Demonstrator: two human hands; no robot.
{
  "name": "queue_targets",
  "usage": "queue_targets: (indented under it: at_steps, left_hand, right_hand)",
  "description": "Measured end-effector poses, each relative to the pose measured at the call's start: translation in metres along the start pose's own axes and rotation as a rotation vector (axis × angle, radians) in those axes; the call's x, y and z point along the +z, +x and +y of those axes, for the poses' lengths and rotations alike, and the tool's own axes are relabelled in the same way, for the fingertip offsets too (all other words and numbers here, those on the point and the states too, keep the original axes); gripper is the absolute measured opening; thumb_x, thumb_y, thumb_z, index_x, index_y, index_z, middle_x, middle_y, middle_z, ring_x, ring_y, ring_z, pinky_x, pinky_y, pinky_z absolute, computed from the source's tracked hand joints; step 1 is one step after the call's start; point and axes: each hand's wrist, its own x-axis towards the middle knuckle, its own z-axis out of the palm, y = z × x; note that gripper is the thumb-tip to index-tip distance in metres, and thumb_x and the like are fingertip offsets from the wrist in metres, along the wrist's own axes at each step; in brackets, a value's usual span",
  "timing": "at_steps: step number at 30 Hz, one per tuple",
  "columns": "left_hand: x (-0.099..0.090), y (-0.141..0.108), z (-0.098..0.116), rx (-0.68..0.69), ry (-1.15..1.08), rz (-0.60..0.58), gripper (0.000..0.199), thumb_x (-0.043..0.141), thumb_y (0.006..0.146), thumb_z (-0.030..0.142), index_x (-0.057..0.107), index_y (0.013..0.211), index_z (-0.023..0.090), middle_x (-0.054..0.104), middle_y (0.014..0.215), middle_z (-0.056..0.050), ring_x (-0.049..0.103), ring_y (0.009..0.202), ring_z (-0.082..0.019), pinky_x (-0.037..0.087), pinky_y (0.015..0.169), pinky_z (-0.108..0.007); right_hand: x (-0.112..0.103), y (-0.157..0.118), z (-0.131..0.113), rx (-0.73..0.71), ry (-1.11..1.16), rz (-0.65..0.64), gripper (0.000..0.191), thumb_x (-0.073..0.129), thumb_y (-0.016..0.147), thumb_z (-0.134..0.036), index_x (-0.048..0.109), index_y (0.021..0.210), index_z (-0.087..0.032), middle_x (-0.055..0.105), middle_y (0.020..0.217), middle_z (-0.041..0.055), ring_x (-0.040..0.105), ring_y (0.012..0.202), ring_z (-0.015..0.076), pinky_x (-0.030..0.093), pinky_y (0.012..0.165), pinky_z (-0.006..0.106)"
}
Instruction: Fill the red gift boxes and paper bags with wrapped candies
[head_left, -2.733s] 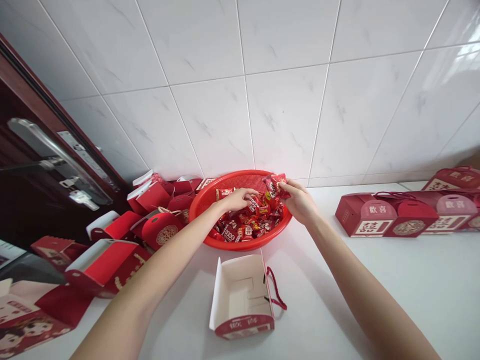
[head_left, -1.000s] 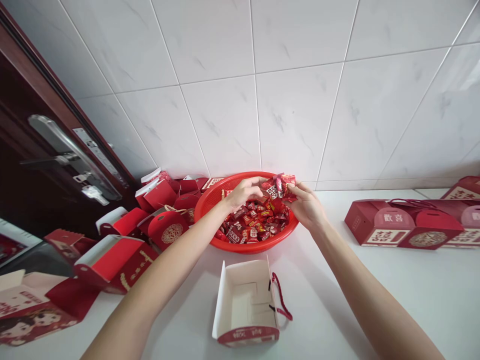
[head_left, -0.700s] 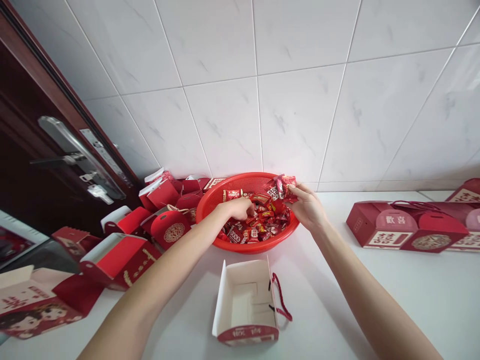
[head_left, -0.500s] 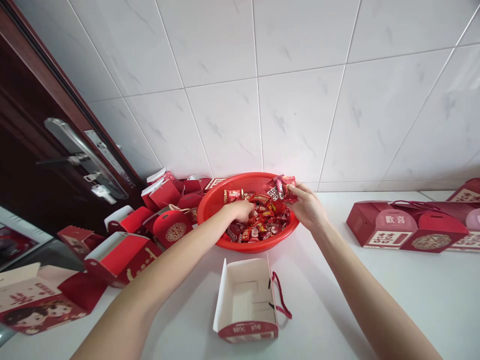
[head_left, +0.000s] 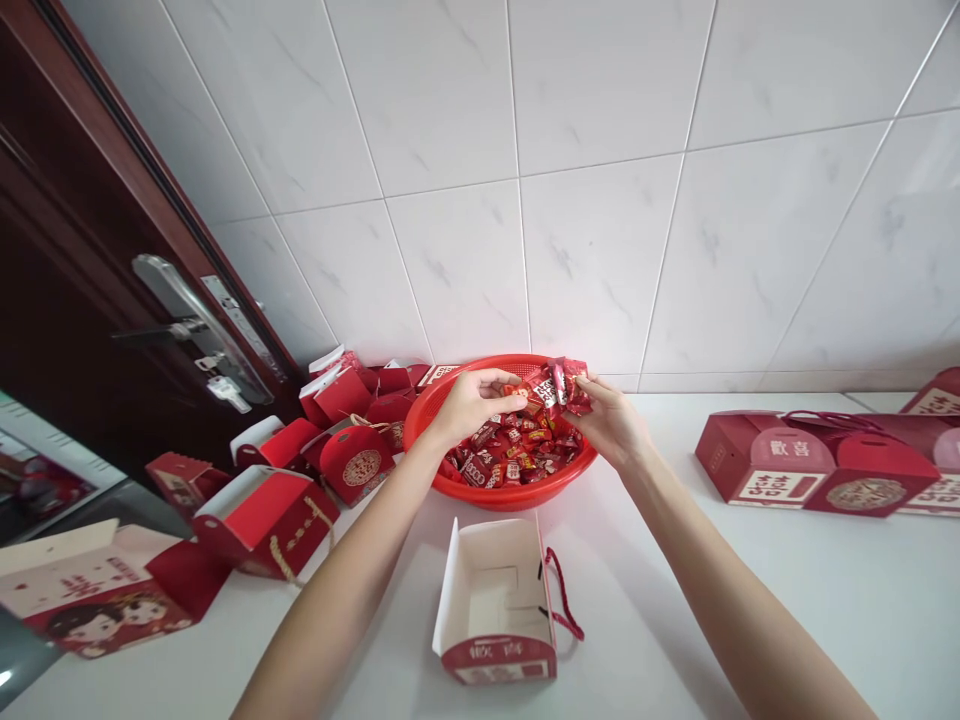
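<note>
Your left hand (head_left: 466,410) pinches a candy (head_left: 515,389) over the basket (head_left: 499,497); your right hand (head_left: 616,422) clamps candies (head_left: 559,384) above its right edge.

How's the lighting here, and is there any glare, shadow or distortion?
Head view: pale light, faint glare on the glossy white marbled wall tiles at far right; head view: soft shadows on the smooth white tabletop around the open, white-lined red cardboard box; head view: dark reddish-brown door slants at left, probably wide-lens distortion.
</note>
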Motion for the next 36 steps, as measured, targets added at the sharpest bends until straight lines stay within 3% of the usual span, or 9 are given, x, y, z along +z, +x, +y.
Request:
queue_targets:
  at_steps: [9,14,23,30,36]
  left_hand:
    - [-0.004,-0.052,0.008,-0.021,-0.217,0.058,0.044,0.089,0.064,0.042,0.073,0.096,0.017,0.076,0.09,-0.004,0.071,0.086,-0.022,0.058,0.084,-0.037]
    - [-0.008,-0.069,0.012,0.0,-0.336,0.056,0.045,0.087,0.068,0.031,0.073,0.109,0.018,0.076,0.112,-0.007,0.07,0.104,-0.024,0.055,0.097,-0.039]
    - [-0.013,-0.081,0.024,0.049,-0.365,0.001,0.04,0.088,0.07,0.031,0.077,0.106,0.018,0.078,0.108,-0.007,0.072,0.101,-0.024,0.057,0.096,-0.041]
    - [-0.005,-0.083,0.027,0.075,-0.419,0.08,0.042,0.091,0.067,0.029,0.08,0.107,0.02,0.078,0.109,-0.007,0.072,0.101,-0.025,0.056,0.095,-0.04]
    - [0.0,-0.085,0.029,0.06,-0.523,0.126,0.039,0.093,0.061,0.026,0.081,0.097,0.018,0.079,0.097,-0.006,0.072,0.094,-0.022,0.056,0.091,-0.037]
  right_hand:
    - [0.035,-0.028,0.0,0.006,-0.05,-0.105,0.02,0.086,0.068,-0.031,0.075,0.083,-0.024,0.073,0.087,0.0001,0.064,0.083,0.0177,0.054,0.073,0.03]
    - [0.047,-0.041,0.0,-0.001,-0.092,-0.167,0.019,0.083,0.073,-0.033,0.076,0.088,-0.024,0.074,0.092,0.0013,0.065,0.087,0.0186,0.054,0.078,0.032]
    - [0.06,-0.059,-0.008,-0.079,-0.217,-0.199,0.022,0.084,0.076,-0.036,0.075,0.093,-0.026,0.075,0.095,0.0018,0.067,0.087,0.0197,0.056,0.078,0.034]
    - [0.066,-0.068,-0.015,-0.139,-0.263,-0.217,0.015,0.08,0.081,-0.034,0.074,0.093,-0.028,0.075,0.097,0.0015,0.069,0.088,0.0197,0.057,0.079,0.037]
    - [0.063,-0.063,-0.014,-0.067,-0.145,-0.157,0.012,0.08,0.077,-0.029,0.076,0.088,-0.027,0.073,0.093,0.0,0.064,0.083,0.0157,0.055,0.071,0.03]
